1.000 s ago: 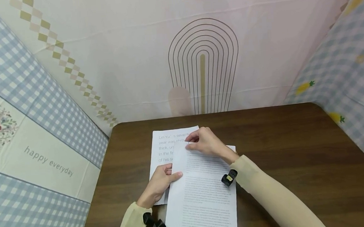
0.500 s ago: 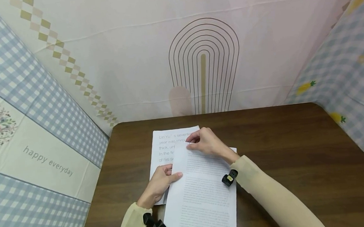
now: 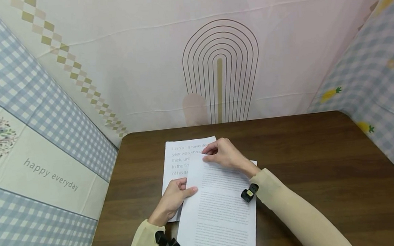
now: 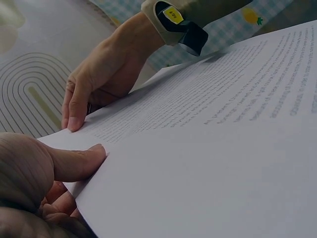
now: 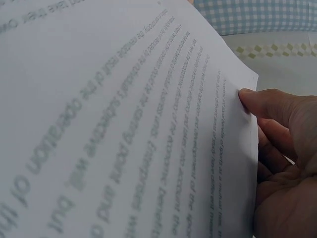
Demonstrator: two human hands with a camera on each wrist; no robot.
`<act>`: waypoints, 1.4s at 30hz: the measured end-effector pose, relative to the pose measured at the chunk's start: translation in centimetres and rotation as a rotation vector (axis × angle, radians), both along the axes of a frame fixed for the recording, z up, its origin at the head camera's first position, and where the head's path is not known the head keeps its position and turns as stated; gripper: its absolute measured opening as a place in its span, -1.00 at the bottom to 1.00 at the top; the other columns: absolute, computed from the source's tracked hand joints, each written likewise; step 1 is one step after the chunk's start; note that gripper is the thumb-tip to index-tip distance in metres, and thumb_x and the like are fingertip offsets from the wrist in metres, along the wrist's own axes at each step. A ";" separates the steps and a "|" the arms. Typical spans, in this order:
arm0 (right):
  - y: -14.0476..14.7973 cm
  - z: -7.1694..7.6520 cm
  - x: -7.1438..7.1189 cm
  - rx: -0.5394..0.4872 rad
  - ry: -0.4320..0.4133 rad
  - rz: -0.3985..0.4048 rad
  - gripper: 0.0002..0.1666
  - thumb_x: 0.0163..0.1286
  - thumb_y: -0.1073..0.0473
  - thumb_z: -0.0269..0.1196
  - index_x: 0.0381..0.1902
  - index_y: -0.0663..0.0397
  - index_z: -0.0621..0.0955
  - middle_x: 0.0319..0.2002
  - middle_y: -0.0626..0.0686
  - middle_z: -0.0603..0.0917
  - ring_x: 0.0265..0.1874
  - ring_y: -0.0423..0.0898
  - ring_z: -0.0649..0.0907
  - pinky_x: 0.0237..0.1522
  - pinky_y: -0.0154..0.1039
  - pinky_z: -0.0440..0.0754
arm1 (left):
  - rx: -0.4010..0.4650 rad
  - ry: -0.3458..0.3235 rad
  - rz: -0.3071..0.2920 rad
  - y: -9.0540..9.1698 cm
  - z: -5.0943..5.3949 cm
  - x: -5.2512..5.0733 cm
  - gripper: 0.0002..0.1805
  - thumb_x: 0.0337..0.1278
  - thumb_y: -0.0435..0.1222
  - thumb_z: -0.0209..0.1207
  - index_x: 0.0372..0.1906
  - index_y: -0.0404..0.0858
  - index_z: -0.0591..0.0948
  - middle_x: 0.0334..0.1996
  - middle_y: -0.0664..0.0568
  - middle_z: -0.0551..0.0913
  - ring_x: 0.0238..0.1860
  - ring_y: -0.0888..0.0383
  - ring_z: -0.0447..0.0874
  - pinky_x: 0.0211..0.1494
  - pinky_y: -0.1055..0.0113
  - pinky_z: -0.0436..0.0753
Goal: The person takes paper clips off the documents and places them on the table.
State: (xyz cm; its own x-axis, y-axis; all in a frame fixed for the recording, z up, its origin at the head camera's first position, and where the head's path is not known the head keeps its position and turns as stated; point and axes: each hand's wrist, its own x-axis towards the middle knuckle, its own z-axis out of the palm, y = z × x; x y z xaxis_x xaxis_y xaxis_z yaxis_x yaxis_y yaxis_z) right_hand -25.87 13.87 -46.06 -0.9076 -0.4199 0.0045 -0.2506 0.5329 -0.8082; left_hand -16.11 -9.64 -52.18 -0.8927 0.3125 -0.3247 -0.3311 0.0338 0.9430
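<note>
A white sheaf of printed paper (image 3: pixel 222 211) is held up over the table in the head view, its near end running out of the frame. My left hand (image 3: pixel 172 198) pinches its left edge, thumb on top and fingers beneath, as the left wrist view also shows. At the top edge, near the left corner, my right hand (image 3: pixel 224 153) grips the paper between thumb and fingers. Behind and partly under it lies another white printed page (image 3: pixel 177 156) in larger type, starting "Lin Yu's"; the held paper covers much of it. How many sheets are held I cannot tell.
The dark brown wooden table (image 3: pixel 322 175) extends to both sides of the papers. A pale patterned cloth (image 3: pixel 139 66) hangs at its far edge, with blue checked cloth (image 3: pixel 47 106) at the left. Black cameras (image 3: pixel 248 193) sit on both wrists.
The held paper's top right corner has dropped slightly toward me. My right hand has shifted a touch to the right; the left hand stays in place.
</note>
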 end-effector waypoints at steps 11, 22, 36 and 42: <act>0.5 -0.3 0.1 -0.040 -0.019 -0.013 -0.83 0.35 0.29 0.51 -0.10 0.17 0.87 -0.30 0.04 0.86 -0.34 -0.23 0.64 -0.27 -0.43 0.56 | -0.013 0.000 0.005 0.2 0.1 0.1 -0.62 0.45 -0.49 0.25 0.25 -0.62 0.61 -0.14 -0.25 0.89 -0.27 0.15 0.90 -0.22 0.34 0.85; 0.9 -0.1 0.2 -0.062 -0.047 -0.019 -0.81 0.38 0.28 0.50 -0.07 0.14 0.87 -0.28 0.03 0.86 -0.31 -0.22 0.65 -0.23 -0.43 0.57 | -0.025 -0.003 -0.002 0.3 0.3 0.2 -0.62 0.44 -0.49 0.26 0.24 -0.61 0.61 -0.16 -0.22 0.89 -0.28 0.16 0.90 -0.22 0.35 0.84; 1.4 -0.3 0.0 -0.089 -0.017 -0.031 -0.81 0.39 0.27 0.49 -0.05 0.12 0.87 -0.28 0.04 0.85 -0.30 -0.19 0.65 -0.22 -0.42 0.57 | -0.022 -0.003 -0.015 0.2 0.3 0.3 -0.61 0.44 -0.50 0.26 0.26 -0.61 0.60 -0.11 -0.26 0.89 -0.25 0.16 0.90 -0.21 0.35 0.84; 1.7 -0.2 -0.2 -0.103 -0.002 -0.052 -0.79 0.39 0.27 0.49 -0.04 0.18 0.86 -0.29 0.06 0.85 -0.32 -0.19 0.65 -0.23 -0.43 0.58 | -0.021 -0.001 -0.014 0.1 0.3 0.3 -0.61 0.44 -0.50 0.27 0.26 -0.61 0.60 -0.08 -0.29 0.88 -0.23 0.12 0.91 -0.19 0.33 0.85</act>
